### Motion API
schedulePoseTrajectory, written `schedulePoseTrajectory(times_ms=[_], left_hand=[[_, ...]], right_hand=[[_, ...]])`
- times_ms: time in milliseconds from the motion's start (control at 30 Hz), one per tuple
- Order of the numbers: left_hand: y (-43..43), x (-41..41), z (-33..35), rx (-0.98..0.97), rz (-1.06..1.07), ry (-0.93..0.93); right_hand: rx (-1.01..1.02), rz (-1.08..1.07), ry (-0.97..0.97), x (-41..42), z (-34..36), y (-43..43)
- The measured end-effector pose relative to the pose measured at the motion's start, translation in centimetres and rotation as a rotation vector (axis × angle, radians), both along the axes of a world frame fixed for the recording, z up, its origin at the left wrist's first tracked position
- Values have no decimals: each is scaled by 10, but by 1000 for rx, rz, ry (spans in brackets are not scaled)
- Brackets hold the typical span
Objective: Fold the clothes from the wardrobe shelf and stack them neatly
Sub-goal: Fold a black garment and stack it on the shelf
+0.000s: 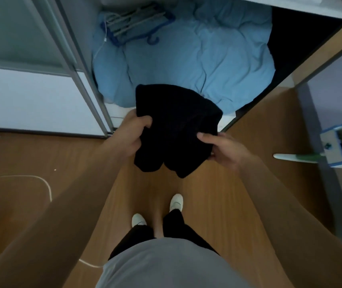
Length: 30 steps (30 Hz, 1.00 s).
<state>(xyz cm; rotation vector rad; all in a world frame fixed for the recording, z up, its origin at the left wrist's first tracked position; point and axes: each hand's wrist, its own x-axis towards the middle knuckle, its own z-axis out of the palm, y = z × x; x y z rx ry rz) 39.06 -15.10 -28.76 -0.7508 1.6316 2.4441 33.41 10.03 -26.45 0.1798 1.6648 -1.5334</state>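
A black knitted garment (174, 125), folded into a thick bundle, hangs in the air in front of the open wardrobe. My left hand (133, 132) grips its left edge, thumb on top of the fabric. My right hand (221, 149) pinches its right edge, thumb over the cloth and fingers beneath. The bundle's lower corners droop below both hands, above the wooden floor.
A crumpled light blue quilt (207, 57) fills the wardrobe bottom, with blue and white hangers (137, 23) lying on it. A sliding door frame (83, 75) stands to the left. A mop bucket (340, 142) stands at right. A white cable (41, 181) lies on the floor at left.
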Motion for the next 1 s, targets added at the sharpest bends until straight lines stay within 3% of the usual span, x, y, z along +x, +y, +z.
schedulePoseTrajectory(times_ms=[133,267,500,567,700,1000], left_hand=[[-14,-33,31,-132,43,-25],[-13,-72,69,-261,122,-62],[-24,-130,133,-621,154,-16],[-31,-145,146,-574,121,0],[-42,-181,172,-212,146,193],[-98,-306,255,-243,429,646]], right_hand=[[58,-90,219,-40,18,10],[192,-23,430,-101,58,4],[-250,-90,268,-182,107,-16],[-343,-164,313,-199,119,-25],[-510,-341,415,-235,154,-55],[-842,-448,683,-337,234,-140]])
